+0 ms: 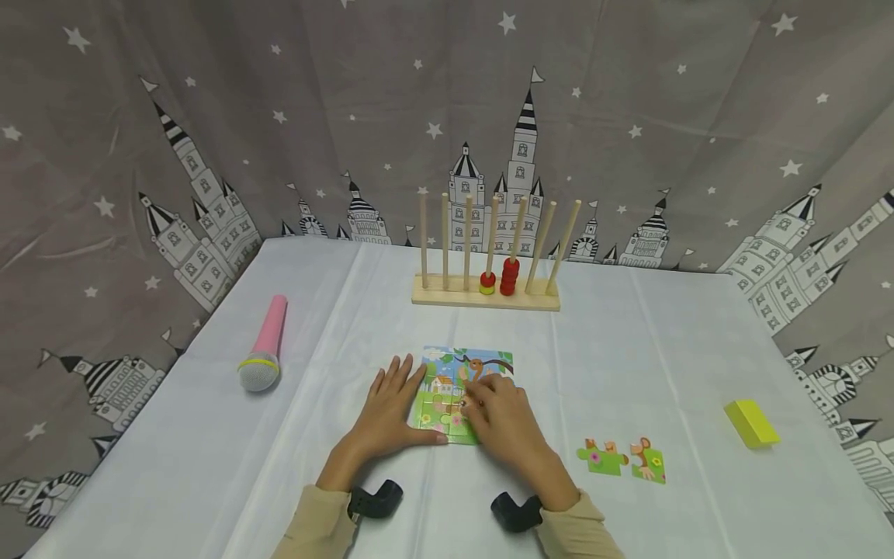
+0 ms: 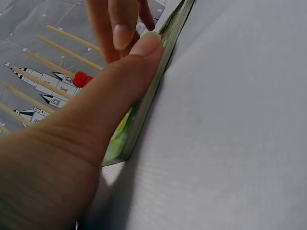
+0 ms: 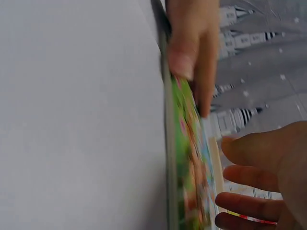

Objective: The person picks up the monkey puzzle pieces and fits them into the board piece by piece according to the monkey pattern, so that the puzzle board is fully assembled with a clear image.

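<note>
A picture jigsaw puzzle (image 1: 441,386) with an animal scene lies in a shallow tray on the white table. My left hand (image 1: 384,419) rests along its left side with fingers spread, and the thumb (image 2: 139,52) lies on the near edge. Over the puzzle's right half is my right hand (image 1: 508,425), its fingers bent slightly toward the picture; in the right wrist view the fingers (image 3: 249,208) and thumb stand apart with nothing seen between them. The hand hides part of the puzzle. Two loose puzzle pieces (image 1: 604,460) lie to the right, side by side.
Behind the puzzle stands a wooden peg counting frame (image 1: 485,298) with red and yellow beads on two pegs. A pink toy microphone (image 1: 269,334) lies at the left, a yellow block (image 1: 750,423) at the far right. A grey castle-print curtain (image 1: 391,101) hangs behind the table.
</note>
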A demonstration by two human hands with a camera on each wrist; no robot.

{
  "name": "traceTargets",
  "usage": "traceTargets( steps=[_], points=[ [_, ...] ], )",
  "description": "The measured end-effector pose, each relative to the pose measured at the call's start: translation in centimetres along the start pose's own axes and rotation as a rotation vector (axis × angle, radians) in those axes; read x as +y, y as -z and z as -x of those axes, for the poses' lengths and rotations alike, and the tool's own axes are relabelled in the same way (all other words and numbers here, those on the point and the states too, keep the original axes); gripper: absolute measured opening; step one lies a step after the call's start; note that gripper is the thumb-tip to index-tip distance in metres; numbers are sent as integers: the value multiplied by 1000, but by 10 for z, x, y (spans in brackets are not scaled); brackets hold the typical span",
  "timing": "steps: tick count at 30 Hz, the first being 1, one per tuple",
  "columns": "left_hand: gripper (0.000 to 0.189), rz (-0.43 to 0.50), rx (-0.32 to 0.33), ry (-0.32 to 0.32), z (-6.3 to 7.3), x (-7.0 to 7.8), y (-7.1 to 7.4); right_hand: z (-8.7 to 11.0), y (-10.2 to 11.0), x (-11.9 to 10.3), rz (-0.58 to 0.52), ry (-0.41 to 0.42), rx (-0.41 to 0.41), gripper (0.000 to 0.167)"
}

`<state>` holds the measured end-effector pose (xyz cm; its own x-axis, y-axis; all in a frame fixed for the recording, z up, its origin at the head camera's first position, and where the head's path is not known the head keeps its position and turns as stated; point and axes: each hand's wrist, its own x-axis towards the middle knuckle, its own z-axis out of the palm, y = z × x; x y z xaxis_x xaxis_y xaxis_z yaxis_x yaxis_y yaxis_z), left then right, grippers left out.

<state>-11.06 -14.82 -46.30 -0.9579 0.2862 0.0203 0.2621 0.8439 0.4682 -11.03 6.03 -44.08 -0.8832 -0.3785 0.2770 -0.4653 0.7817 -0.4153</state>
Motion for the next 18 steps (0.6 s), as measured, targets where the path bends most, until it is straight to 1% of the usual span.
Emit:
traceTargets(
  steps=[3,6,10,14,18],
  points=[
    [112,2,-4,4,-1,0,0,5,10,14,-12,-76,-14,29],
    [113,-1,-12,14,-1,0,0,11,20,29,-32,-174,-41,27],
    [114,3,-13,22,-2,-1,-1,21,34,50,-67,-285,-55,19],
    [114,3,-7,23,-2,-1,-2,33,49,68,-89,-366,-72,13],
    [114,8,-8,22,-1,-1,-2,45,65,80,-113,-427,-102,15]
  ],
)
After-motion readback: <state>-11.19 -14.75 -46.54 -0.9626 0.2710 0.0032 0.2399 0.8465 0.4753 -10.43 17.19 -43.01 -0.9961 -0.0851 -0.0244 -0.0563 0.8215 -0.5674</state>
